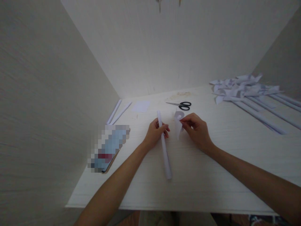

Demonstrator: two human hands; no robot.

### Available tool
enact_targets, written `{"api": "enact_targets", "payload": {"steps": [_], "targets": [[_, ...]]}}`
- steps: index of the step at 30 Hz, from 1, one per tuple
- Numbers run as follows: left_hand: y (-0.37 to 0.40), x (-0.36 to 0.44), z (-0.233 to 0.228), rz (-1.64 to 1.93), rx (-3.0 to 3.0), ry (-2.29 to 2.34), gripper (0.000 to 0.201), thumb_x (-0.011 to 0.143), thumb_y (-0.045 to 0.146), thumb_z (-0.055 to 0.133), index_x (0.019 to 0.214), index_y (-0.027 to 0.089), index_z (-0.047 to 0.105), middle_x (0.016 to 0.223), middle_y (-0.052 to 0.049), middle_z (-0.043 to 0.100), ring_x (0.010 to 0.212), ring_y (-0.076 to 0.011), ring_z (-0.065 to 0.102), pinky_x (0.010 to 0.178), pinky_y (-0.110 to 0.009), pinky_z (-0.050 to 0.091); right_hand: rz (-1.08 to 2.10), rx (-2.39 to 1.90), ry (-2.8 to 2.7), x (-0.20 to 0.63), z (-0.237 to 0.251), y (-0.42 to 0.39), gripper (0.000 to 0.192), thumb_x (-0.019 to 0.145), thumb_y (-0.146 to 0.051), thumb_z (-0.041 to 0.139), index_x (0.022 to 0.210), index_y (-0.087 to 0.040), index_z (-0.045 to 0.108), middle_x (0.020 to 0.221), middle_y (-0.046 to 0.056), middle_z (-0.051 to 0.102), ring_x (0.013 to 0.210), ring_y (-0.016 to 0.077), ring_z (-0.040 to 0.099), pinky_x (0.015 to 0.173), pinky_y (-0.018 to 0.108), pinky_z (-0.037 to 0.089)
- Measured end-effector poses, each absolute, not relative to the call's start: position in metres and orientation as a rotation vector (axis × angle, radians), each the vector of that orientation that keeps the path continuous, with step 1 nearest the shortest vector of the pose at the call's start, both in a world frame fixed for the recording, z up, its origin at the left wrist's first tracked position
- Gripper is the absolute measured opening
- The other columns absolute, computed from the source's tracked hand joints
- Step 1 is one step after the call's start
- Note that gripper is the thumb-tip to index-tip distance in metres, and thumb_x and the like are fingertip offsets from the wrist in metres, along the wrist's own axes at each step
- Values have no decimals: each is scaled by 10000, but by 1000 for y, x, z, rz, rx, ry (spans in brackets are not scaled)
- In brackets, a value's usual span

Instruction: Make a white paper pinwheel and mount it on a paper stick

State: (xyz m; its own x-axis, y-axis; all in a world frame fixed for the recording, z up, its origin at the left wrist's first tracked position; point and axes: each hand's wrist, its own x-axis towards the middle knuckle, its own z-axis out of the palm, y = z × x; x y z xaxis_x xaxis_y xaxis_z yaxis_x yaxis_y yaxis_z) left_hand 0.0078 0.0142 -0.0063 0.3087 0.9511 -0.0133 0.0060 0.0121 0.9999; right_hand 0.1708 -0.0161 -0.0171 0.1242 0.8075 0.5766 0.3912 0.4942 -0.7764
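My left hand (157, 133) is closed round a rolled white paper tube (166, 157), thumb across it. The tube's lower end points toward the table's front edge. A short way to the right, my right hand (196, 130) pinches a white paper pinwheel head (178, 122) by its middle, between thumb and fingertips. Its curled blades face the tube, and the two pieces are apart. Whether a pin or stick sits in the pinch is hidden by the fingers. Just beyond the pinwheel head lie scissors (184, 105) with black handles, their blades pointing left.
Several finished paper pinwheels (244, 89) with stick handles are heaped at the right. Two paper tubes (119, 113) lie by the left wall, near a square paper sheet (141, 106). A pixelated phone-like object (110, 147) is at the left. Small tan bits (183, 94) lie behind the scissors.
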Motion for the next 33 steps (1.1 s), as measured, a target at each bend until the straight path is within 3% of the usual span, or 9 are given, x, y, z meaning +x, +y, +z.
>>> {"api": "enact_targets", "payload": {"steps": [12, 19, 33], "targets": [[13, 10, -4, 995, 1342, 985, 217, 652, 268, 589, 696, 174, 399, 542, 42, 542, 337, -41, 431, 333, -174, 321, 427, -1100, -1484, 171, -16, -16, 58, 725, -141, 542, 691, -187, 540, 701, -3, 505, 574, 100, 472, 519, 251, 391], [14, 9, -5, 944, 1332, 953, 298, 635, 283, 620, 848, 165, 449, 545, 48, 543, 330, -34, 409, 327, -169, 294, 421, -1104, -1489, 170, -15, -17, 59, 726, -136, 543, 695, -186, 542, 694, -6, 501, 558, 95, 458, 502, 243, 374], [12, 10, -1, 963, 1308, 904, 213, 759, 281, 460, 889, 121, 514, 528, 44, 529, 321, -30, 395, 309, -156, 261, 425, -1102, -1491, 170, -16, -16, 50, 729, -145, 541, 705, -190, 538, 694, -7, 495, 560, 94, 462, 510, 244, 380]]}}
